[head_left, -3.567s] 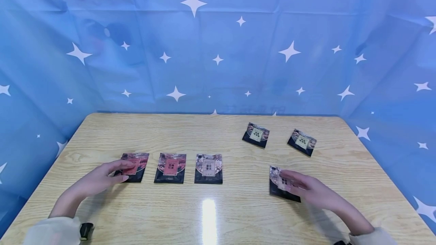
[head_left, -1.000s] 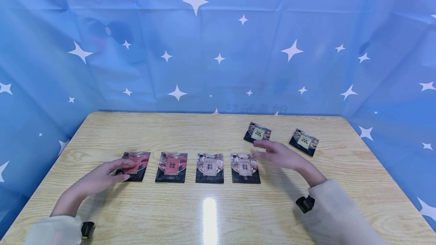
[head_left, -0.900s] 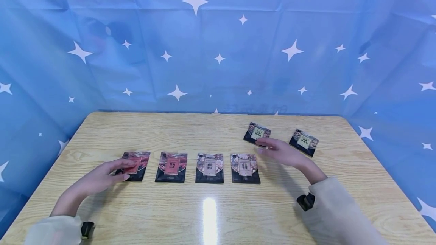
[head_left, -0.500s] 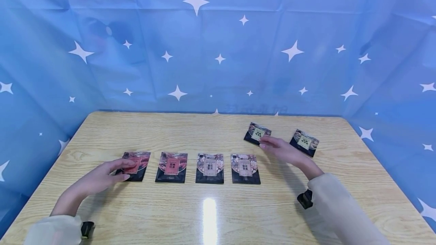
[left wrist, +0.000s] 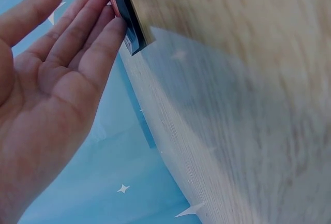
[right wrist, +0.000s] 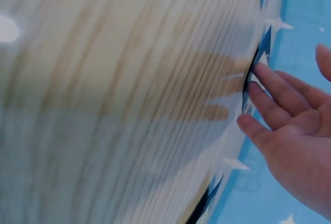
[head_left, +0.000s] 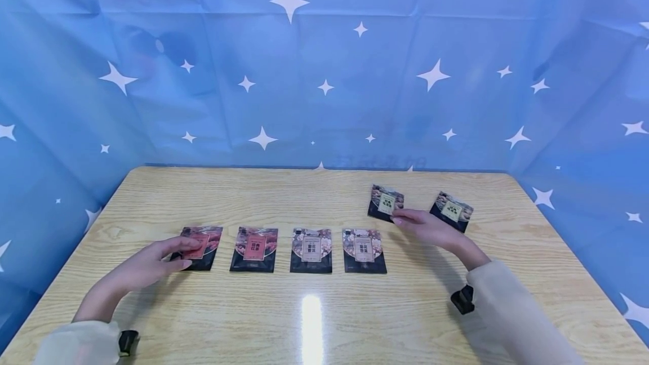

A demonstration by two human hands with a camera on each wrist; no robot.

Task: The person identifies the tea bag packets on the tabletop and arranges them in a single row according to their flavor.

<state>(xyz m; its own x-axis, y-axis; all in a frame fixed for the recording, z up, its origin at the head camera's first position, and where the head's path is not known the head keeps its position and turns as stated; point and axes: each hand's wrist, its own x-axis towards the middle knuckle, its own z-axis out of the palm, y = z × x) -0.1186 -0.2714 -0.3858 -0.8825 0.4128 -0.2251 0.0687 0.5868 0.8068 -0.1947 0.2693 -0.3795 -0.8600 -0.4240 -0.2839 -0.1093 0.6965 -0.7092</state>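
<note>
My left hand (head_left: 144, 266) rests its fingertips on a flat black sachet with a red label (head_left: 205, 262), the leftmost of a row. In the left wrist view its fingers lie nearly straight, touching the sachet's edge (left wrist: 128, 19). My right hand (head_left: 433, 231) touches the lower right corner of a black sachet with a pale green label (head_left: 385, 201). Its fingers are extended with the tips on that sachet in the right wrist view, the thumb standing away. Between the hands lie another red-labelled sachet (head_left: 253, 249) and two sachets with pale pink labels, one left (head_left: 311, 250) and one right (head_left: 364, 251).
A second green-labelled sachet (head_left: 452, 211) lies askew just beyond my right hand. The wooden table (head_left: 243, 314) ends at a blue star-patterned cloth (head_left: 324, 111) behind it. A bright reflection marks the table's near middle.
My right hand has brought a pink-labelled sachet left into the row, released it and moved back to a green-labelled sachet. That sachet has turned straighter and shifted slightly right. My left hand stays put.
</note>
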